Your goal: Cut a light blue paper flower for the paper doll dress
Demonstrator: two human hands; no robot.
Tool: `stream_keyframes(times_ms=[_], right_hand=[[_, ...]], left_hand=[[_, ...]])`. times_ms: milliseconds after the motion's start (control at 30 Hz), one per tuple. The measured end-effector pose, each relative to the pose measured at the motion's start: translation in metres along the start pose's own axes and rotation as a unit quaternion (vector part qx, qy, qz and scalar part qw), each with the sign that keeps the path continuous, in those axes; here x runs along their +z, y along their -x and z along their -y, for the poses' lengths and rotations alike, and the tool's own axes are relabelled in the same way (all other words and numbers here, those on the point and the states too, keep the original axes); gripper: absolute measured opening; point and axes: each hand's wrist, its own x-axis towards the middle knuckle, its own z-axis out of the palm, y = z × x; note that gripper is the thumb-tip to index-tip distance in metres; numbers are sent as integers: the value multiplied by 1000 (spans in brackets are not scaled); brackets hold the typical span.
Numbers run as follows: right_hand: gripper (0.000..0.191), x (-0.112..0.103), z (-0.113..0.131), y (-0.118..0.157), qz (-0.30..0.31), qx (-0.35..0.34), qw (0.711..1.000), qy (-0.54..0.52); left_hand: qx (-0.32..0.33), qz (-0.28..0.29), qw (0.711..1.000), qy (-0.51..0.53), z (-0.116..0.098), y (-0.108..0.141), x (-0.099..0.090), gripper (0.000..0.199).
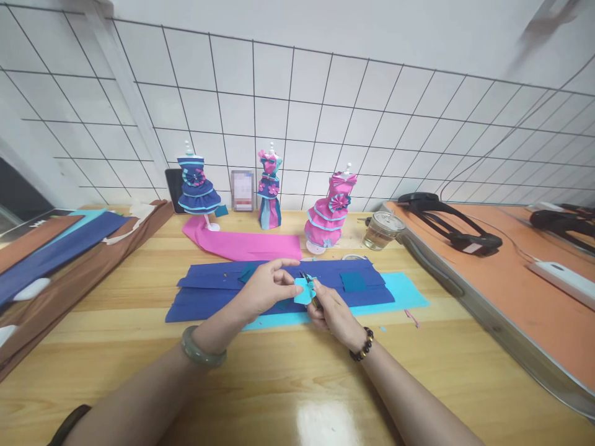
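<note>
Between thumb and fingers, my left hand (268, 287) pinches a small light blue paper piece (302, 293). My right hand (333, 313) is closed around small dark-handled scissors (318, 303), whose blades are at the top edge of that piece. Whether the blades are apart is too small to tell. Below both hands lies a folded dark blue crepe paper sheet (195, 298), over a light blue sheet (409, 290) that sticks out at the right and front. A teal square (354, 282) rests on the dark blue sheet, right of my right hand.
Three small mannequins stand behind: a blue dress (199, 195), a multicoloured dress (270, 201), a pink dress (329, 217). A pink strip (251, 245) lies before them. A lidded glass cup (383, 231) stands right. Folded sheets (69, 254) lie left; a black headset (453, 226) lies on the orange surface.
</note>
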Motion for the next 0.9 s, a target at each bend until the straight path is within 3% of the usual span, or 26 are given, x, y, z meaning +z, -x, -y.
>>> stream_keyframes(times_ms=[467, 900], right_hand=[[49, -1, -4, -1, -13, 1, 999, -37], [45, 0, -3, -1, -10, 7, 997, -79]], left_hand=[[-5, -33, 997, 71, 8, 1, 11, 52], [-2, -34, 997, 69, 9, 1, 12, 50]])
